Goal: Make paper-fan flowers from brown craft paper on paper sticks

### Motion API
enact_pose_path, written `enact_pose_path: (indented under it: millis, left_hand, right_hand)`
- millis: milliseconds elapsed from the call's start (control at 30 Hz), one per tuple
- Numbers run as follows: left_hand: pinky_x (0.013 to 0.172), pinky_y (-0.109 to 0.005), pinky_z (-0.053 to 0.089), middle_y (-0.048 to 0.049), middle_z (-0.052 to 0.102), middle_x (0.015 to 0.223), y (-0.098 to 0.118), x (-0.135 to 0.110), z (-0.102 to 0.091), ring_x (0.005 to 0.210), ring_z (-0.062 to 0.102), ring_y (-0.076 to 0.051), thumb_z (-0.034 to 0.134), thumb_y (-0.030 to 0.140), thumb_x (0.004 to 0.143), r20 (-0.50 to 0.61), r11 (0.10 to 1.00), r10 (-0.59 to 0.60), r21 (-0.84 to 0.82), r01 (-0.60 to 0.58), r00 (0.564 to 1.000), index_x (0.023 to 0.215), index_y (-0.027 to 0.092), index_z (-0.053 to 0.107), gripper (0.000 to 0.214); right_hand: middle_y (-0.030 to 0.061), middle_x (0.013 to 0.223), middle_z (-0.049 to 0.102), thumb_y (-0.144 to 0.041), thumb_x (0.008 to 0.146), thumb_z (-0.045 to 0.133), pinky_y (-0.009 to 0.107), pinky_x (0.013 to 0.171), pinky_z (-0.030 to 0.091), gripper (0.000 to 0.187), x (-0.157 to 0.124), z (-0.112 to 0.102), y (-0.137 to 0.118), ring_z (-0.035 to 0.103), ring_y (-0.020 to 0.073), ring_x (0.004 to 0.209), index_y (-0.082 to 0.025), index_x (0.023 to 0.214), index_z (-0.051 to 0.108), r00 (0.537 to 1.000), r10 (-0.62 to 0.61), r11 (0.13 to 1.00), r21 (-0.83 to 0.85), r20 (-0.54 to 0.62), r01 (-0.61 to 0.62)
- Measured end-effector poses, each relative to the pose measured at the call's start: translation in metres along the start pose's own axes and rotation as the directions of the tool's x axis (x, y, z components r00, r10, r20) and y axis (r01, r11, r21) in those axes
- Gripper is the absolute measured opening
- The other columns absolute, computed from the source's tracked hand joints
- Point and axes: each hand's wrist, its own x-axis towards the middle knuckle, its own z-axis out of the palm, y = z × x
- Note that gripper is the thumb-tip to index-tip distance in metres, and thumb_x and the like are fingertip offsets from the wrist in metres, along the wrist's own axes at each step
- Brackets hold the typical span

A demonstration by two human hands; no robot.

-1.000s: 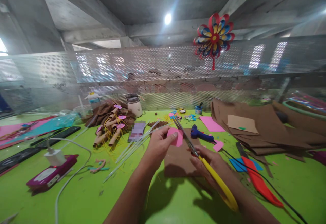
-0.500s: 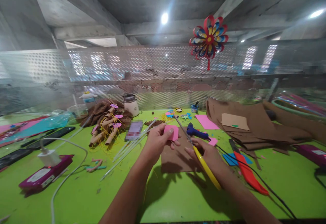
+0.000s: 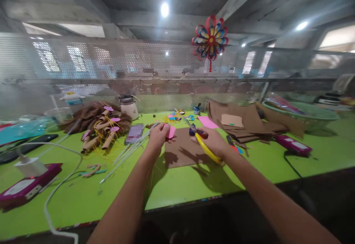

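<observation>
The left hand is pinching a pink card, small, flat and partly covered by fingers, above the left far corner of the brown sheet; the right hand is gripping yellow-handled scissors over the sheet's right side; it is also blocking most of the glue gun; white sticks are lying left of the sheet, with paper rolls resting farther left; beyond the sheet's right far corner, a pink sheet is lying beside brown paper; straight beyond, colored cutouts are lying scattered; compared with half a second ago, the scissors are pointing farther from the card, and the glue gun, plainly visible then, is hiding.
</observation>
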Motion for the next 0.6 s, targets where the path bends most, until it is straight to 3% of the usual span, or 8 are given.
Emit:
enact_pose_path:
  millis: [133, 233, 300, 400, 500, 600]
  left_hand:
    - [0.045, -0.022, 0.045, -0.0032, 0.064, 0.062, -0.011, 0.002, 0.003, 0.054, 0.064, -0.016, 0.054, 0.034, 0.078, 0.127, 0.984, -0.047, 0.178, 0.023, 0.991, 0.077, 0.014, 0.052, 0.02]
    - [0.049, -0.023, 0.044, -0.0022, 0.063, 0.062, -0.017, 0.002, 0.005, 0.058, 0.063, -0.016, 0.051, 0.036, 0.079, 0.218, 0.894, -0.068, 0.446, -0.038, 0.974, 0.073, 0.014, 0.057, 0.024]
    - [0.047, -0.022, 0.041, -0.0015, 0.06, 0.059, -0.02, 0.003, 0.005, 0.057, 0.059, -0.016, 0.051, 0.036, 0.079, 0.234, 0.816, -0.055, 0.57, -0.091, 0.971, 0.067, 0.014, 0.06, 0.026]
    - [0.049, -0.023, 0.041, -0.0042, 0.064, 0.068, -0.024, 0.006, 0.004, 0.062, 0.059, -0.017, 0.047, 0.033, 0.08, 0.247, 0.796, -0.036, 0.593, -0.121, 0.968, 0.076, 0.014, 0.065, 0.027]
    - [0.058, -0.026, 0.046, -0.0092, 0.068, 0.092, -0.028, 0.009, 0.004, 0.074, 0.062, -0.019, 0.042, 0.029, 0.082, 0.283, 0.771, -0.017, 0.614, -0.167, 0.959, 0.095, 0.014, 0.066, 0.032]
    - [0.066, -0.029, 0.046, -0.0111, 0.067, 0.092, -0.031, 0.009, 0.005, 0.078, 0.061, -0.022, 0.04, 0.028, 0.083, 0.277, 0.707, -0.002, 0.68, -0.195, 0.961, 0.09, 0.013, 0.065, 0.031]
  right_hand:
    - [0.0085, 0.097, 0.071, -0.041, 0.07, 0.069, 0.029, 0.07, 0.049, 0.042, 0.029, -0.058, 0.014, 0.066, 0.0216, 0.083, -0.018, 0.105, 0.068, 0.997, -0.053, 0.965, -0.26, -0.053, 0.037]
    - [0.0085, 0.104, 0.071, -0.043, 0.074, 0.063, 0.025, 0.071, 0.046, 0.04, 0.051, -0.102, 0.049, 0.065, 0.0228, 0.091, -0.018, 0.105, 0.069, 0.991, 0.1, 0.794, -0.593, -0.084, -0.13]
    - [0.0135, 0.104, 0.07, -0.036, 0.076, 0.061, 0.027, 0.071, 0.045, 0.037, 0.057, -0.123, 0.078, 0.065, 0.0269, 0.093, -0.014, 0.103, 0.071, 0.977, 0.171, 0.721, -0.659, -0.131, -0.215]
    - [0.0199, 0.1, 0.07, -0.028, 0.073, 0.058, 0.029, 0.069, 0.045, 0.034, 0.057, -0.143, 0.116, 0.066, 0.0309, 0.091, -0.008, 0.096, 0.073, 0.947, 0.263, 0.631, -0.71, -0.182, -0.312]
    - [0.0184, 0.101, 0.07, -0.029, 0.07, 0.06, 0.028, 0.068, 0.045, 0.035, 0.062, -0.151, 0.141, 0.066, 0.0301, 0.091, -0.011, 0.097, 0.073, 0.925, 0.318, 0.579, -0.73, -0.209, -0.364]
    - [0.0168, 0.104, 0.07, -0.031, 0.073, 0.057, 0.028, 0.07, 0.045, 0.036, 0.078, -0.152, 0.153, 0.065, 0.0288, 0.095, -0.014, 0.102, 0.072, 0.907, 0.338, 0.549, -0.731, -0.25, -0.406]
